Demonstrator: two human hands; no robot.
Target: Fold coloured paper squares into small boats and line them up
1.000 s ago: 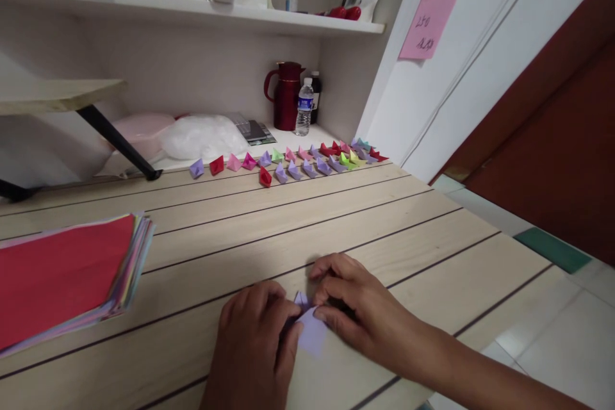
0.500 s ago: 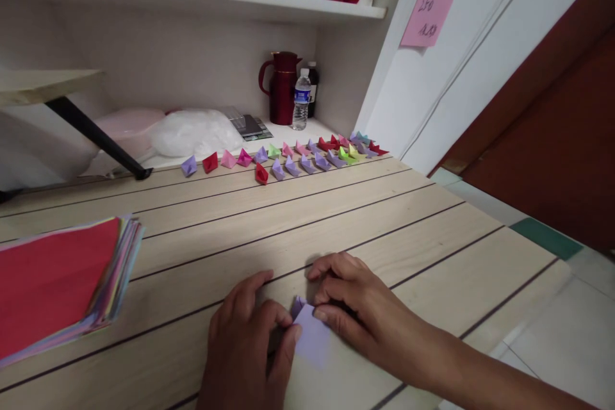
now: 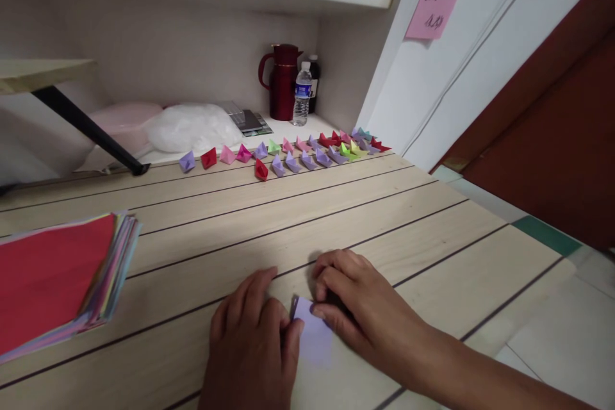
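A small lilac paper (image 3: 312, 336) lies partly folded on the wooden table (image 3: 298, 218) near its front edge. My left hand (image 3: 252, 346) rests on the paper's left side, fingers curled down and thumb pressing its edge. My right hand (image 3: 358, 311) presses on the paper's right and upper corner with bent fingertips. Both hands pin the paper flat against the table.
A stack of coloured paper sheets (image 3: 57, 278), red on top, lies at the left. Rows of small folded paper boats (image 3: 288, 154) line the table's far edge. Behind them stand a dark red jug (image 3: 281, 80), a water bottle (image 3: 302, 102) and a white plastic bag (image 3: 192, 128). Shelves hang above.
The raised lilac corner has been pressed down flat. My left fingers have stretched forward over the paper. The camera has tilted slightly downward.
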